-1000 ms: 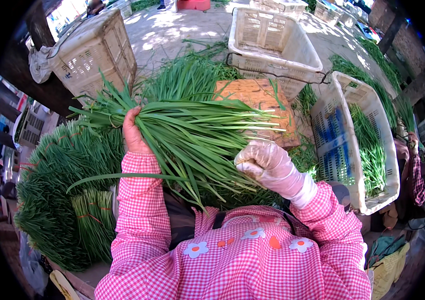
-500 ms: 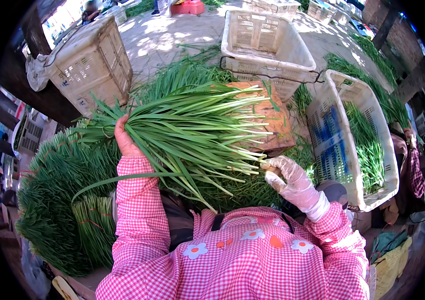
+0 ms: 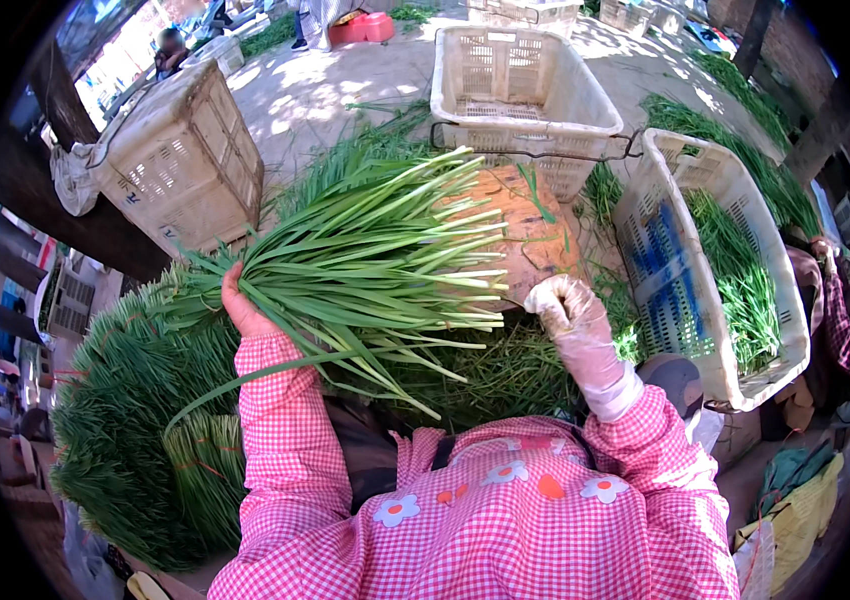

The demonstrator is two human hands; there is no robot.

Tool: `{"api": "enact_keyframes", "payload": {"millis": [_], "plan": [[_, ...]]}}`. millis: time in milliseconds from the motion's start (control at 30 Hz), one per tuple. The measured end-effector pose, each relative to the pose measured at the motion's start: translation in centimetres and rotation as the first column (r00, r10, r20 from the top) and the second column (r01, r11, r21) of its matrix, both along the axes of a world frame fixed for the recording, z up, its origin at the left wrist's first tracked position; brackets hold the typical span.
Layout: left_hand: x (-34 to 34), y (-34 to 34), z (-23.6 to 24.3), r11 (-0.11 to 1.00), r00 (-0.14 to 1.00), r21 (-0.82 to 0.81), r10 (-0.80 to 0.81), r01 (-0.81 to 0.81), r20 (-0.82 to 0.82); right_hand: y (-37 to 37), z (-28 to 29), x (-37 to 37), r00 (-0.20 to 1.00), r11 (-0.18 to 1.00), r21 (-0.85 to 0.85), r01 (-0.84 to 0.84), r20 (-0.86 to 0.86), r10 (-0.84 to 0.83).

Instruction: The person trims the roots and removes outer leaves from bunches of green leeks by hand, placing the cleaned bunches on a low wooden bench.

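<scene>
My bare left hand (image 3: 245, 305) is closed round the leafy end of a loose bunch of garlic chives (image 3: 365, 260). Their pale stem ends fan out to the right, over a worn wooden block (image 3: 530, 235). One long leaf droops back across my left forearm. My right hand (image 3: 573, 305), in a thin whitish glove with brown stains, is just right of the stem tips, its fingers curled together. A thin dark strand shows at its fingertips, too small to name. Tied bundles of chives (image 3: 135, 390) are piled at my left.
A pale plastic crate (image 3: 530, 130) stands beyond the block, with a metal hook rod along its near side. Another crate (image 3: 710, 370) at the right holds greens. An upturned crate (image 3: 180, 165) stands at the far left. Loose leaves litter the ground; a co-worker's hand (image 3: 823, 247) shows at the right edge.
My right hand has drawn slightly up and away from the stem ends, and its fingers have curled in. The bunch in my left hand has tilted, its stem ends shifting left and up.
</scene>
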State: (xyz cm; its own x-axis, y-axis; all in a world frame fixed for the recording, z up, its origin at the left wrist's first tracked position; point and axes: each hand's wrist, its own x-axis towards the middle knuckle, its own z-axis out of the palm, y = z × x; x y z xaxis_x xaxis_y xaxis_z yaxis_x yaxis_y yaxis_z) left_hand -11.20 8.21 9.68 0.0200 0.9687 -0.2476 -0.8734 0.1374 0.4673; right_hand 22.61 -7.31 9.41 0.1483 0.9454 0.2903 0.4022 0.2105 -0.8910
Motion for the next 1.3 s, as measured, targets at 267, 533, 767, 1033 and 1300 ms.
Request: {"api": "enact_keyframes", "payload": {"millis": [267,533,767,1033,1300], "plan": [[-0.3,0.3,-1.4,0.981,0.979,0.073,-0.168,0.177,-0.113,2.3,-1.8,1.6,0.729,0.842,-0.244,-0.481,-0.645,0.229],[1.7,0.5,-1.5,0.988,0.985,-0.053,-0.147,0.143,-0.085,3.0,-2.2,-1.4,0.768,0.856,-0.289,-0.429,-0.616,0.176],[1.2,1.2,-1.1,0.991,0.998,-0.122,0.042,-0.046,-0.041,2.3,1.7,5.0,0.644,0.997,0.068,0.048,-0.765,0.021],[3.0,1.0,-0.9,0.991,0.999,-0.131,0.034,-0.031,0.018,1.5,5.2,-2.3,0.721,0.794,0.577,-0.191,0.632,-0.286],[2.6,1.1,-1.3,0.993,0.999,-0.116,0.030,-0.027,0.025,2.9,3.6,-2.7,0.709,0.816,0.496,-0.299,0.688,-0.158]]}}
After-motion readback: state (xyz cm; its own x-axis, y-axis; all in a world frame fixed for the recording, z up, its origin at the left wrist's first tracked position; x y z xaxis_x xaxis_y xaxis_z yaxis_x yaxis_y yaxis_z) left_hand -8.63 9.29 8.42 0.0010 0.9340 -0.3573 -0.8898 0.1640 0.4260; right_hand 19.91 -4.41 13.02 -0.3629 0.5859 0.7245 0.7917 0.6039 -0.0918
